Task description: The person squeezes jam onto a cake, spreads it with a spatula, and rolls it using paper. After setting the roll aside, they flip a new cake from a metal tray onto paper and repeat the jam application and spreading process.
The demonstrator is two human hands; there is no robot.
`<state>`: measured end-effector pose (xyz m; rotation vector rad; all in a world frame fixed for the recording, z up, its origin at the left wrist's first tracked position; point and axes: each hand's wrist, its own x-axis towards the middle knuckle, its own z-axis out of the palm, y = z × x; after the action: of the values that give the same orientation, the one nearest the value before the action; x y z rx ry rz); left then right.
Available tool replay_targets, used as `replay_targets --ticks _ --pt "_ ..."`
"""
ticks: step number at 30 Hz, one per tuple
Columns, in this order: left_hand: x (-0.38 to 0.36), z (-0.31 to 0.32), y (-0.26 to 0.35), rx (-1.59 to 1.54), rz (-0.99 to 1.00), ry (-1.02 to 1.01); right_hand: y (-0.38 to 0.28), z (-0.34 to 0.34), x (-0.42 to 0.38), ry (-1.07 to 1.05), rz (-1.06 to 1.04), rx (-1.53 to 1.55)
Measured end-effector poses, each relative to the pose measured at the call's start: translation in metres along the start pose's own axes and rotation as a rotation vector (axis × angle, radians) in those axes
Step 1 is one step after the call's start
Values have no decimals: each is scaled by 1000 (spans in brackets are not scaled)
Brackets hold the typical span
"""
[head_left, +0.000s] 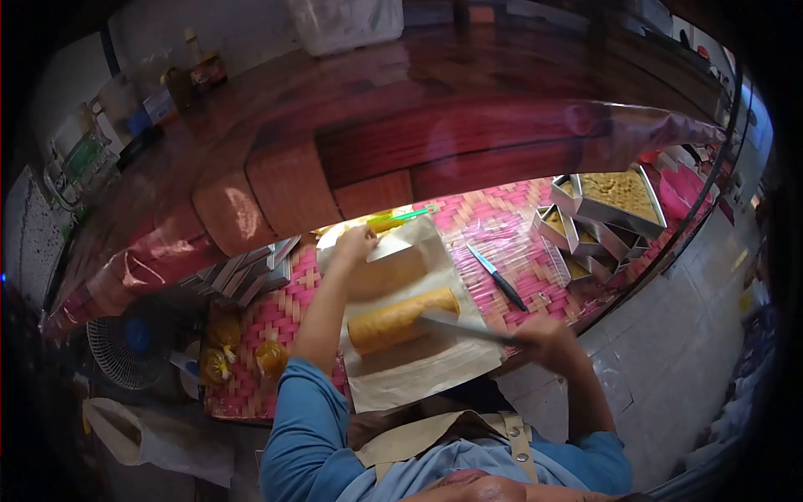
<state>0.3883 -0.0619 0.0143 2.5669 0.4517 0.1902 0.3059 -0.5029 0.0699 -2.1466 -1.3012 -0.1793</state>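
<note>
A golden-brown cake roll lies slantwise on a sheet of pale baking paper. In my right hand is a long knife, its blurred blade reaching over the right end of the roll. My left hand is at the far left part of the paper, fingers drawn together. Whatever they pinch is too small to make out. Close by are a white edge and a yellow mass with a green-handled spatula. A second knife with a black handle rests right of the paper.
Metal tins with brown cake are stacked at the right on the pink woven mat. More tins stand at left, near tied bags of yellow filling. A wood-patterned shelf overhangs the far side. A fan stands left.
</note>
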Motion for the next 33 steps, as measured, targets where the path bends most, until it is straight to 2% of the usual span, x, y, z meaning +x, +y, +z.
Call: replay_targets --ticks 2,4,6,7,8,9,11,14,19,20,24,25,28,29,30,32,33 --pt "-47 -27 26 -47 244 153 20 -6 6 331 106 -51" --pt "-127 -46 66 -53 391 338 26 -17 23 542 217 -253" --pt "-191 -32 68 261 606 338 26 -17 44 570 166 -202" --pt "-224 -24 74 280 630 272 23 -14 57 614 123 -153" --pt "-251 -14 79 299 651 202 13 -10 70 546 71 -130" --pt "-268 5 73 277 662 193 5 -1 84 496 -73 -138" --pt "-283 39 58 257 650 175 -7 27 105 294 -188 -36" --pt "-291 79 38 296 588 185 -25 72 123 -16 -387 -71" --pt "-285 113 23 474 546 223 -34 119 120 -281 -418 -162" --pt "-284 117 20 520 524 244 -29 129 117 -290 -419 -157" --pt "-271 123 16 291 433 178 -16 154 101 -315 -433 -151" --pt "-272 127 16 312 383 84 -16 156 96 -303 -422 -136" --pt "-297 127 39 306 298 13 -22 169 83 -354 -470 -227" --pt "-306 136 40 274 329 108 -20 174 77 -325 -539 -294" --pt "-306 143 36 274 330 106 -20 175 74 -325 -536 -292" --pt "-304 157 24 566 329 46 -20 178 71 -205 -595 -334" --pt "-304 156 25 564 328 39 -20 180 70 -209 -591 -330"
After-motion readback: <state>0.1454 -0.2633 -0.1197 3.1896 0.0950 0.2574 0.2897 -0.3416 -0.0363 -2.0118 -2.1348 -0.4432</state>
